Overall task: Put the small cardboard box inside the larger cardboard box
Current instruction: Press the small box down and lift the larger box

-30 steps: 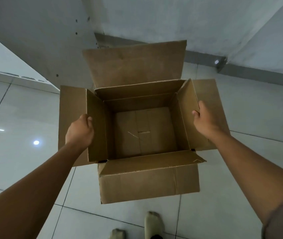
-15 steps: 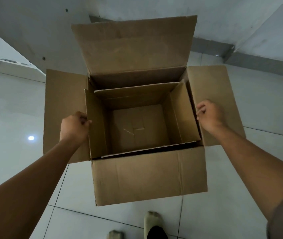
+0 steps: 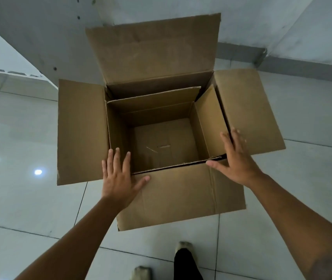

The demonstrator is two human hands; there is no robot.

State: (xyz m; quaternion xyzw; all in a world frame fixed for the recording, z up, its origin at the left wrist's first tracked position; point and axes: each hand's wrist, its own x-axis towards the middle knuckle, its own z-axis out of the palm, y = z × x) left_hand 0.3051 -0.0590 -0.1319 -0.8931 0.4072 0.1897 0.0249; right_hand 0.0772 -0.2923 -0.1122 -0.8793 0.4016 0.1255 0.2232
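We see the small cardboard box (image 3: 161, 142) open-topped inside the larger cardboard box (image 3: 181, 195), its hollow free for a hand from above; its raised flaps wall the hollow at 12, 3 and 9 o'clock. Only narrow gaps separate the two boxes. Our left hand (image 3: 118, 178) and right hand (image 3: 236, 160) hover spread at 7 and 4 o'clock

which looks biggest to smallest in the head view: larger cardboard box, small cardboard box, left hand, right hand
1. larger cardboard box, flaps spread wide
2. small cardboard box, nested inside it
3. left hand and right hand: both open and about alike, so not ranked; they sit nearer the camera than the boxes.
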